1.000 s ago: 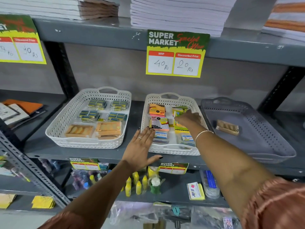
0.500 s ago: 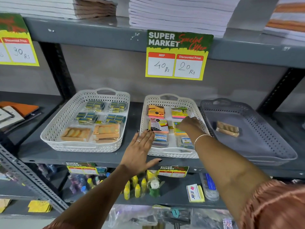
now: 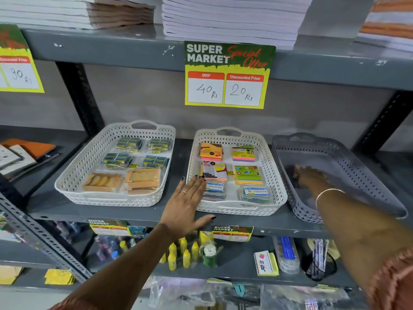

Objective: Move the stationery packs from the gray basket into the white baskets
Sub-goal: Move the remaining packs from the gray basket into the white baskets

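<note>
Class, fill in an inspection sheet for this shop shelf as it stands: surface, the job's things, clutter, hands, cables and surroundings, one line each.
Surface: gray metal shelf carrying three baskets in a row.
Job's things: gray basket at right, contents hidden by the hand and blur; middle white basket with six stationery packs in two columns; left white basket with six packs.
Clutter: nothing seen on this shelf beside the baskets.
Hands: left hand flat, fingers spread, against the middle white basket's near corner; right hand reaching down into the gray basket, grip blurred.
Cables: nothing seen.
Surroundings: price sign above; paper stacks on the top shelf; yellow bottles below.
</note>
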`<state>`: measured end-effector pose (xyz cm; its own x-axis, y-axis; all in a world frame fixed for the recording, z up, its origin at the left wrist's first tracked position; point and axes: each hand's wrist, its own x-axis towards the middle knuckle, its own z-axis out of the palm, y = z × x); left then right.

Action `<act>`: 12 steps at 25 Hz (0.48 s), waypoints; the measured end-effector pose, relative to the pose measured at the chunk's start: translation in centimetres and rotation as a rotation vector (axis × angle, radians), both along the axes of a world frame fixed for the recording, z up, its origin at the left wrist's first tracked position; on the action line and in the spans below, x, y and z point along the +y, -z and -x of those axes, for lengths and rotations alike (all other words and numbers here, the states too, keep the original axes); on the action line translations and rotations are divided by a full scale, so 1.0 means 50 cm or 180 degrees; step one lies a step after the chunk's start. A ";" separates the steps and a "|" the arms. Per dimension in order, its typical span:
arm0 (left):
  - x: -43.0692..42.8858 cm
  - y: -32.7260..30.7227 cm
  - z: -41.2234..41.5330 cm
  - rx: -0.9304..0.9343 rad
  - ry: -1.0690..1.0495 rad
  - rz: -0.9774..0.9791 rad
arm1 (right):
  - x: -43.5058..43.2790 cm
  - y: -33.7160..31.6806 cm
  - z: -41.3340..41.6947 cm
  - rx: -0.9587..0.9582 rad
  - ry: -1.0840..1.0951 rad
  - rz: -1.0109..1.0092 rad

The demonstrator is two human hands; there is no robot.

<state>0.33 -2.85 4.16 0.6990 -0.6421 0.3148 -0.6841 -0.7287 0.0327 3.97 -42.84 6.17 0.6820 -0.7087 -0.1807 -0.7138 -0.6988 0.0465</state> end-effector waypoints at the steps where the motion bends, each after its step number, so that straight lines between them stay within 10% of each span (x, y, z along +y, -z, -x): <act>1: 0.000 0.000 0.001 -0.0006 0.0012 0.0007 | 0.017 -0.010 0.013 0.0089 -0.0057 0.0073; 12: -0.001 -0.003 0.006 0.0022 -0.0016 0.0008 | 0.012 -0.003 0.008 -0.0078 -0.0252 0.0386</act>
<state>0.06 -2.90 4.32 0.7045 -0.6378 0.3114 -0.6801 -0.7321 0.0392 3.58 -42.24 6.32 0.7399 -0.6680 -0.0795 -0.6585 -0.7434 0.1172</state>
